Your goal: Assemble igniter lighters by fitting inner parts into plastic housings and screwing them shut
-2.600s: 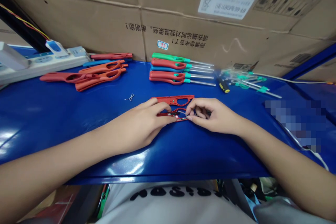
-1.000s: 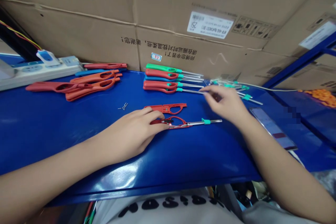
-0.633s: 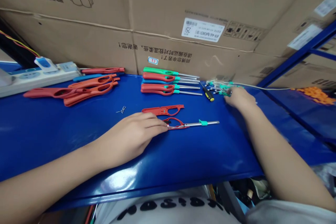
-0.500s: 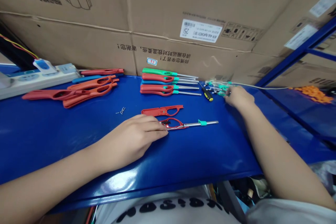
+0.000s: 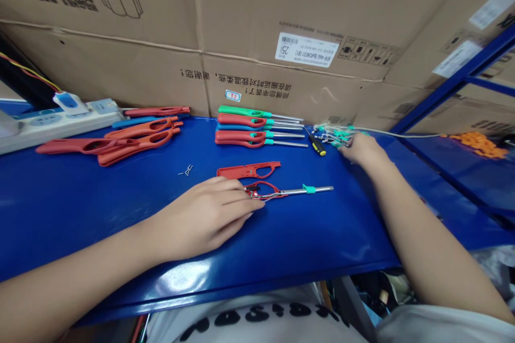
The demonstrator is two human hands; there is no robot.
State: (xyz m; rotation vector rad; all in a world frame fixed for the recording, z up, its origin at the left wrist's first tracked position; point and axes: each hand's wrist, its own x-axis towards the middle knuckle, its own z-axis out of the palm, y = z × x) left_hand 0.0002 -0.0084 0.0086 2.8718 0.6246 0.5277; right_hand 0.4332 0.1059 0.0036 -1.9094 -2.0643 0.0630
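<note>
My left hand (image 5: 209, 213) lies closed over the handle of an opened red gas lighter (image 5: 267, 187), whose wiring shows beside my fingertips. A metal tube (image 5: 293, 191) with a teal collar (image 5: 309, 189) sticks out of it to the right. Just behind lies the matching red half shell (image 5: 249, 170), inner side up. My right hand (image 5: 360, 149) reaches into a pile of small teal and white parts (image 5: 336, 134); its fingers are curled and their tips are hidden. A black and yellow screwdriver (image 5: 317, 146) lies left of that pile.
Several lighters with metal tubes (image 5: 241, 138) are lined up at the back. Orange and red handle shells (image 5: 137, 150) lie at left near a white power strip (image 5: 48, 123). A few screws (image 5: 187, 170) sit mid-table. Orange pieces (image 5: 478, 143) lie far right, and cardboard boxes (image 5: 241, 27) stand behind.
My left fingers have shifted slightly right and spread a little along the lighter. My right hand has moved a bit left at the parts pile.
</note>
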